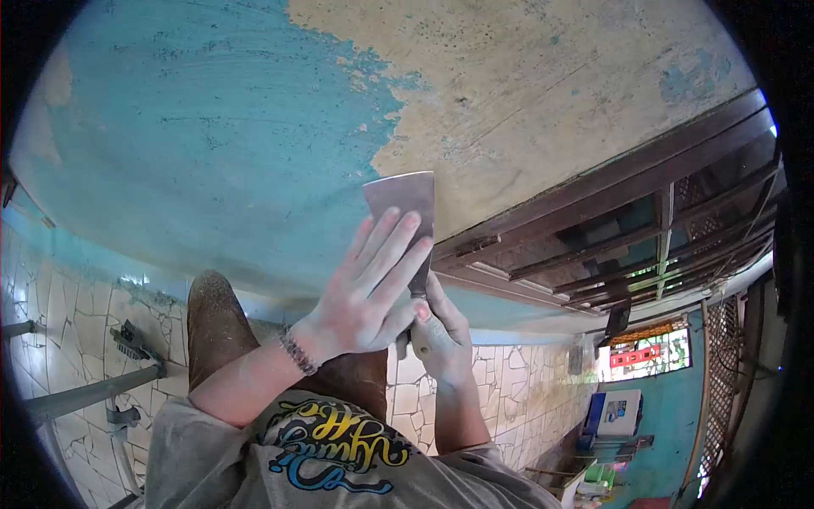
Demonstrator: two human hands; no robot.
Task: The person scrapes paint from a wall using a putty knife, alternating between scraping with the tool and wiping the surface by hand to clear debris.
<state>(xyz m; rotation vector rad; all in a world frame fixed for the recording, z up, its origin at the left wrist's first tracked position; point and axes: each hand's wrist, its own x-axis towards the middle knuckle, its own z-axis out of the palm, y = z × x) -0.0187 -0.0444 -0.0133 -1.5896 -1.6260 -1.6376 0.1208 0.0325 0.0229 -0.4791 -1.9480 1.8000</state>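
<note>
A wide-bladed paint scraper [417,192] lies against the wall [229,127], its edge pointing up near the ragged border of the turquoise paint. My left hand [356,293], dusted white and with a beaded bracelet at the wrist, rests with fingers stretched flat on the blade. Around the scraper's handle, just below, my right hand [445,343] is closed, also powdery; most of the handle is hidden. Beyond the blade, a tan patch [543,93] shows where turquoise paint is gone.
Right of the hands, a dark wooden window frame [585,246] with bars borders the wall. Metal tubing [102,392] stands at lower left over the cracked-tile-pattern floor [509,386]. My dusty knee [216,310] is close to the wall. A white-and-blue box [617,413] sits far right.
</note>
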